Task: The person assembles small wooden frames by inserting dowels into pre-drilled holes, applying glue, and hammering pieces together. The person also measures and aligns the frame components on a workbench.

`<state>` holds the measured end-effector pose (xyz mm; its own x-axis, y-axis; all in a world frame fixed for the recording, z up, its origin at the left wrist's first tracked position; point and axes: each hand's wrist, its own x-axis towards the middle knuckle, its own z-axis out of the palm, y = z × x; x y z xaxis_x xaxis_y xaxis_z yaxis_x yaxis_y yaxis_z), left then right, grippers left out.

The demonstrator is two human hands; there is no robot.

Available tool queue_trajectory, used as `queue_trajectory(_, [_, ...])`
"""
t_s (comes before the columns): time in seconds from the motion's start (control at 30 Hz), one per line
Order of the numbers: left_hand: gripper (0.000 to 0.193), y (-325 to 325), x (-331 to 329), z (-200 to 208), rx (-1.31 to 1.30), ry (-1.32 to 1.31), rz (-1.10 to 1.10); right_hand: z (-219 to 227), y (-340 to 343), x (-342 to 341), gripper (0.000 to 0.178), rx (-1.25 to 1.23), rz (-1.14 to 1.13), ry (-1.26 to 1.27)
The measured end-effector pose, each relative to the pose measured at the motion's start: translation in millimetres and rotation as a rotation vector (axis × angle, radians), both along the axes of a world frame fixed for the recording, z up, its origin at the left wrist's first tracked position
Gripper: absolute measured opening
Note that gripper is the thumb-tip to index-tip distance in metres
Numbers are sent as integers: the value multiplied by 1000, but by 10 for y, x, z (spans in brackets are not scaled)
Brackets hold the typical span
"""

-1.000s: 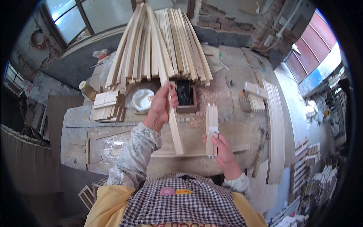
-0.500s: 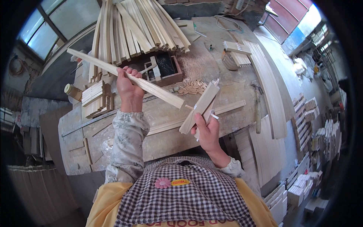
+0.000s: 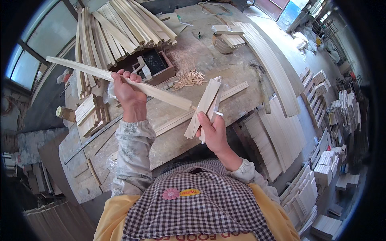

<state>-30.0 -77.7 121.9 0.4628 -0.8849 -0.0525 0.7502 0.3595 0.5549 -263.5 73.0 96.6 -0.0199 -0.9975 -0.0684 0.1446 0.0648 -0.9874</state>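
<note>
"One broad workbench [image 3: 235, 68] takes up the middle. What's on it?"

"A fan of long wooden strips [image 3: 116, 30] at the far left. Over the bench slants one long bar [image 3: 161, 93], the left hand [image 3: 130, 95] closed round it."

"And the right hand [image 3: 214, 130]?"

"It grips short wooden pieces [image 3: 206, 100], at least two, crossed one over the other, thumb on the front one."

"Which step is that?"

"Bringing bar and piece together at the end, I'd judge: the bar's right end sits just beside the front piece, with what looks like a small peg [image 3: 194, 108] between them. Whether the peg has entered the bar, I can't tell."

"So what does the next move call for?"

"Probably lining the peg up with the bar's end, right hand steady, left hand pushing straight along the bar."
</note>
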Motion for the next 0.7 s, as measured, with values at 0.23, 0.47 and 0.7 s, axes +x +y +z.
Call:
queue_trajectory(0.23, [34, 157, -501, 176, -55, -28, -34, 30, 104, -223, 26, 12, -26, -60])
queue_trajectory(0.47, [46, 180, -898, 400, -189, -354, -249, -603, 460, -1122, 30, 148, -154, -303])
queue_trajectory(0.7, [34, 526, -1548, 620, -237, -947, -456, -1719, 1664, -2351, 22, 515, -622, 23])
